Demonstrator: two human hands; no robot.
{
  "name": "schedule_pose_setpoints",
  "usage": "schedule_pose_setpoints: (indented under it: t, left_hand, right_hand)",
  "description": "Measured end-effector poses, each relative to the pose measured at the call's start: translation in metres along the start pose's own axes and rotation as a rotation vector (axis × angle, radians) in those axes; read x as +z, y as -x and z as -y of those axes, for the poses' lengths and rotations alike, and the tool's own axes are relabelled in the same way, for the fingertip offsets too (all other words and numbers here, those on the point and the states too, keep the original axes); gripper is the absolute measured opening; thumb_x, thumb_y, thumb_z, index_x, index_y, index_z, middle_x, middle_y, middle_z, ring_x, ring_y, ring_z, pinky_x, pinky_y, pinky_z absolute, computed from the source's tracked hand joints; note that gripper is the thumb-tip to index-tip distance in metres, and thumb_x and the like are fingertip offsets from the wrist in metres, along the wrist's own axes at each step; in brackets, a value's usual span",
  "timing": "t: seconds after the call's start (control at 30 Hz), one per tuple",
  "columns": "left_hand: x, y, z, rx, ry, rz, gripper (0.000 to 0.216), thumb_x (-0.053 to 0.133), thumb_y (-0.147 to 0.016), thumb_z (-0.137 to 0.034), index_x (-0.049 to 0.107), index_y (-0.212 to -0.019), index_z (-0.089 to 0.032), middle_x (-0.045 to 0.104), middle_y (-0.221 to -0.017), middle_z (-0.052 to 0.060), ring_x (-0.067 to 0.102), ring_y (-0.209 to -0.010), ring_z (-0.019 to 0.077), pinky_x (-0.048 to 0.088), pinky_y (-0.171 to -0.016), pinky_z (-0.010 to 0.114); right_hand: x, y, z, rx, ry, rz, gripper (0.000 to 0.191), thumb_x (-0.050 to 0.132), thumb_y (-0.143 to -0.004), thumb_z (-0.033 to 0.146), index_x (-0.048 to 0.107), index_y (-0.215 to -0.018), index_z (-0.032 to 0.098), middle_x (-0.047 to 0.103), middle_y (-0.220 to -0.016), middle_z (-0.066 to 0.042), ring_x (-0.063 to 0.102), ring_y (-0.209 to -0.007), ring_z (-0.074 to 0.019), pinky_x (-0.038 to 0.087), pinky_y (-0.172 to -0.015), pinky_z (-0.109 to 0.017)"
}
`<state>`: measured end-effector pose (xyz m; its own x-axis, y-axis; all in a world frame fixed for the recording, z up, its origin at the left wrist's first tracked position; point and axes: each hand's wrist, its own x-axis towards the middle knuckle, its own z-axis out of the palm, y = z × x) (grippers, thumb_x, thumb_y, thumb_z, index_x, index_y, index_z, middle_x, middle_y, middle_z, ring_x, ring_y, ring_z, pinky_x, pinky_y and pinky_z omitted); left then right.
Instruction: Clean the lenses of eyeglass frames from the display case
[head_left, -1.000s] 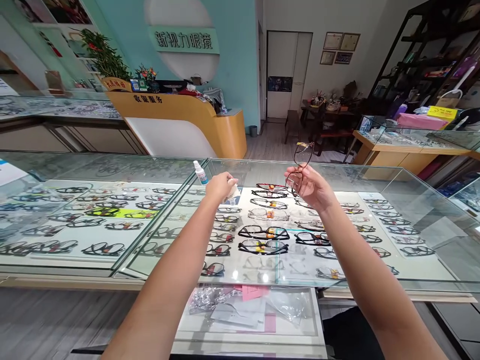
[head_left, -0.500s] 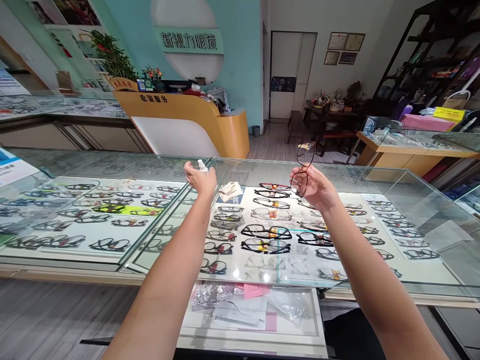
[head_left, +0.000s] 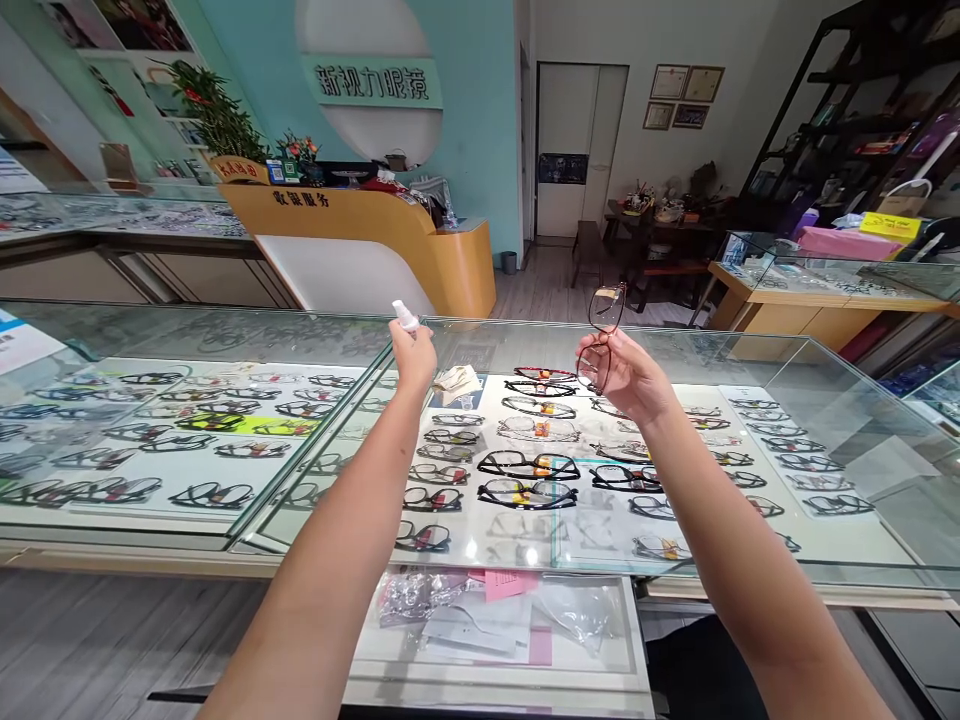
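My left hand [head_left: 414,357] is closed round a small white spray bottle [head_left: 405,316], whose nozzle sticks up above my fingers over the glass counter [head_left: 750,350]. My right hand [head_left: 624,375] pinches a pair of dark thin-framed glasses [head_left: 604,325] and holds them upright, one lens above the other. A crumpled beige cloth [head_left: 457,380] lies on the glass between my two hands.
Rows of spectacle frames [head_left: 525,465] fill the lit display case under the glass. An open drawer [head_left: 495,615] with plastic bags and papers sits below, near my body. An orange reception desk [head_left: 375,240] stands beyond the counter, and a dark shelf unit [head_left: 847,120] at the right.
My left hand let go of the cloth on the glass, moved left to the spray bottle, closed on it and lifted it. My right hand has kept the glasses almost still.
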<state>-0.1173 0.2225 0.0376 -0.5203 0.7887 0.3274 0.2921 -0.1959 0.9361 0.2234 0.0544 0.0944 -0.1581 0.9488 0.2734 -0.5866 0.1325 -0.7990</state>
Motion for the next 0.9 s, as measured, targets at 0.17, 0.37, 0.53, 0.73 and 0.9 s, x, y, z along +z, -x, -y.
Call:
schedule_pose_setpoints:
  t: [0.17, 0.37, 0.53, 0.73, 0.9]
  left_hand:
    - [0.013, 0.040, -0.043, 0.027, 0.423, 0.297, 0.023, 0.073, -0.086, -0.037, 0.057, -0.099, -0.027, 0.059, -0.091, 0.001, 0.060, -0.078, 0.0163, 0.052, -0.062, 0.026]
    - [0.001, 0.098, -0.097, -0.112, 0.719, 0.890, 0.074, 0.051, -0.094, -0.096, 0.055, -0.073, -0.024, 0.051, -0.074, 0.003, 0.057, -0.068, 0.0193, 0.054, -0.059, 0.034]
    - [-0.011, 0.120, -0.121, -0.243, 0.768, 1.122, 0.089, 0.036, -0.086, -0.110, 0.044, -0.059, -0.026, 0.039, -0.060, 0.001, 0.045, -0.054, 0.0182, 0.044, -0.049, 0.035]
    - [0.000, 0.128, -0.113, -0.043, 0.627, 1.047, 0.086, 0.047, -0.082, -0.107, 0.053, -0.059, -0.025, 0.045, -0.060, 0.002, 0.048, -0.057, 0.0189, 0.043, -0.054, 0.036]
    - [0.011, 0.138, -0.103, 0.249, 0.348, 0.757, 0.077, 0.055, -0.091, -0.096, 0.057, -0.065, -0.024, 0.053, -0.066, 0.003, 0.048, -0.064, 0.0194, 0.044, -0.066, 0.037]
  right_hand:
    - [0.001, 0.001, -0.001, -0.011, 0.022, -0.003, 0.044, 0.107, -0.072, 0.046, 0.073, -0.094, 0.029, 0.085, -0.108, -0.002, 0.076, -0.094, -0.0180, 0.068, -0.092, -0.034]
    - [0.002, 0.002, -0.006, 0.010, 0.066, 0.015, 0.043, 0.107, -0.075, 0.048, 0.071, -0.088, 0.027, 0.085, -0.109, -0.003, 0.074, -0.099, -0.0190, 0.065, -0.099, -0.037]
    - [0.011, 0.004, -0.011, 0.030, 0.167, 0.013, 0.042, 0.106, -0.076, 0.049, 0.072, -0.083, 0.026, 0.085, -0.105, -0.003, 0.073, -0.095, -0.0185, 0.059, -0.095, -0.035]
    - [0.019, 0.005, -0.021, 0.036, 0.288, 0.012, 0.047, 0.106, -0.073, 0.056, 0.071, -0.080, 0.025, 0.083, -0.095, -0.003, 0.065, -0.086, -0.0174, 0.049, -0.084, -0.033]
    - [0.021, 0.006, -0.030, 0.051, 0.349, 0.044, 0.047, 0.102, -0.078, 0.059, 0.071, -0.084, 0.025, 0.087, -0.102, -0.005, 0.068, -0.092, -0.0186, 0.046, -0.083, -0.033]
